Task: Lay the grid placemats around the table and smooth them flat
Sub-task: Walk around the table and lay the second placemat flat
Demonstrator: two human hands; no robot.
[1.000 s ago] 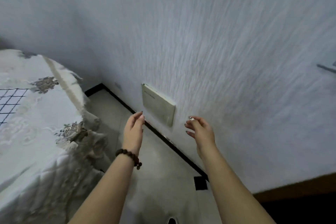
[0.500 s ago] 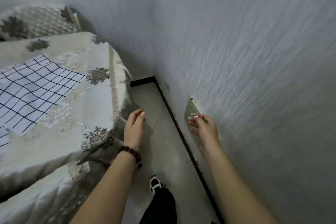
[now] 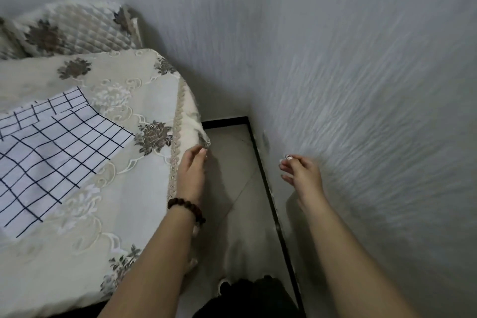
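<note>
Dark trouser leg and shoe (image 3: 224, 286) stand on the floor (image 3: 232, 183), in the narrow gap right of the table (image 3: 77, 253). Both forearms reach forward through that gap. Probably the person is squeezing along the table's side to reach another seat, which is why the hands are out front and empty.

The left hand (image 3: 192, 175), with a bead bracelet (image 3: 186, 207) on its wrist, is at the table's right edge. Fingers loosely straight, holding nothing. The tips are close to the hanging cloth corner; cannot tell if they touch it. It looks ready to steady against the edge.

The right hand (image 3: 302, 174) is well right of the table, close to the wall (image 3: 374, 85). Fingers are loosely curled, nothing pinched, kept clear of the wall.

On the table, left of the left hand, a grid placemat (image 3: 51, 162) lies angled with soft ripples, so not smoothed flat yet. A second placemat (image 3: 49, 108) lies farther along the table, and their edges meet or overlap. Both probably need respacing.

A quilted chair back (image 3: 77, 31) stands beyond the table's far edge.
</note>
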